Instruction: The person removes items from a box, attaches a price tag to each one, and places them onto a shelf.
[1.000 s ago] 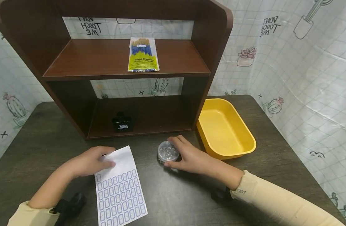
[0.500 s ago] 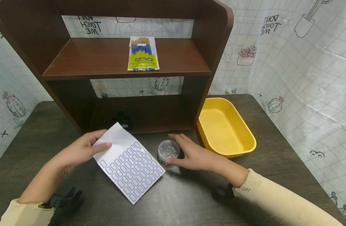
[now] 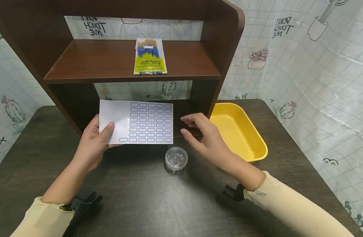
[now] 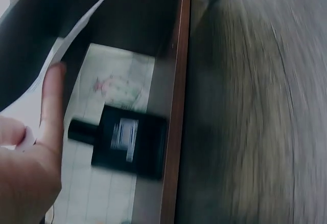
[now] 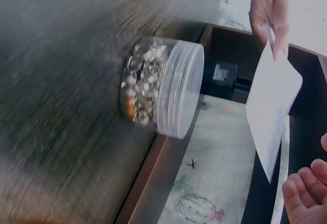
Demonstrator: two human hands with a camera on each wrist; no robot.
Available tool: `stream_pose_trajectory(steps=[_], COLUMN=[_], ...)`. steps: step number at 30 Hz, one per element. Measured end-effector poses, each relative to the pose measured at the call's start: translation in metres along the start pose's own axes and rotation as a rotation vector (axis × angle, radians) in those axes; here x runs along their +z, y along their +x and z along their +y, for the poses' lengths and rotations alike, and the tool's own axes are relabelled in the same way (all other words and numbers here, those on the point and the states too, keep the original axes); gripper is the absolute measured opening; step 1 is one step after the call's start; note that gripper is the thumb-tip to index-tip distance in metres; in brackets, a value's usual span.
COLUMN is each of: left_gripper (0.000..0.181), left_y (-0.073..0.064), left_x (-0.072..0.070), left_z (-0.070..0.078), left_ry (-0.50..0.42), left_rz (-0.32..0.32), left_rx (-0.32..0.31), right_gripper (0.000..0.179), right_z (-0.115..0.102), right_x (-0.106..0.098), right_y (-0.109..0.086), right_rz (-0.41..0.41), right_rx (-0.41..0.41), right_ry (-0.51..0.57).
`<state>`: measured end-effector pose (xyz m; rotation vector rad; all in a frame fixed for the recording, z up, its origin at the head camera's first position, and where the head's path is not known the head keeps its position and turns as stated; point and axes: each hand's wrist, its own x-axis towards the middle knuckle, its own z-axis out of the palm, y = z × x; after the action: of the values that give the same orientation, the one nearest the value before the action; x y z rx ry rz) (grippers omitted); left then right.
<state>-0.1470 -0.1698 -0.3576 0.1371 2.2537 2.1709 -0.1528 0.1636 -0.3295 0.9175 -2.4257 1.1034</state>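
Note:
My left hand (image 3: 93, 141) pinches a white sheet of blue-framed label stickers (image 3: 148, 123) by its blank left end, thumb on the front. The sheet is raised in front of the lower shelf, its printed side toward the head camera. My right hand (image 3: 209, 138) is off to the right of the sheet, fingers loosely bent, holding nothing. Below the two hands a round clear jar (image 3: 176, 159) of shiny beads stands on the table. Its lid (image 5: 182, 88) is on in the right wrist view. A black bottle (image 4: 129, 141) on the lower shelf is hidden behind the sheet in the head view.
A dark brown shelf unit (image 3: 131, 79) stands at the back of the table (image 3: 134, 204). A pack of artist brushes (image 3: 150, 56) lies on its upper shelf. To the right is a yellow plastic bin (image 3: 240, 131), partly behind my right hand.
My left hand has lifted the sticker sheet off the table and turned it sideways. My right hand has let go of the bead jar and risen toward the sheet's right end.

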Motion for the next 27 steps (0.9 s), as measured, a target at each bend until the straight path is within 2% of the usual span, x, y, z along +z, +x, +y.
stream_pose_trajectory(steps=[3, 7, 12, 15, 18, 27], left_gripper=[0.051, 0.046, 0.04, 0.037, 0.035, 0.028], left_y=[0.002, 0.003, 0.002, 0.002, 0.003, 0.003], left_x=[0.016, 0.038, 0.06, 0.068, 0.073, 0.084], left_z=[0.001, 0.002, 0.003, 0.004, 0.005, 0.006], left_ry=[-0.048, -0.072, -0.167, -0.228, -0.274, -0.336], left_rz=[0.035, 0.065, 0.066, 0.06, 0.058, 0.049], left_rx=[0.056, 0.094, 0.079, 0.065, 0.076, 0.125], right_gripper=[0.031, 0.029, 0.027, 0.028, 0.028, 0.026], right_z=[-0.003, -0.005, -0.007, -0.011, -0.013, -0.018], right_x=[0.008, 0.021, 0.034, 0.038, 0.042, 0.047], right_y=[0.003, 0.009, 0.015, 0.016, 0.016, 0.018], right_rz=[-0.036, -0.077, -0.113, -0.12, -0.114, -0.054], right_rx=[-0.007, -0.013, -0.031, -0.035, -0.039, -0.053], right_ry=[0.03, 0.074, 0.079, 0.039, -0.011, -0.112])
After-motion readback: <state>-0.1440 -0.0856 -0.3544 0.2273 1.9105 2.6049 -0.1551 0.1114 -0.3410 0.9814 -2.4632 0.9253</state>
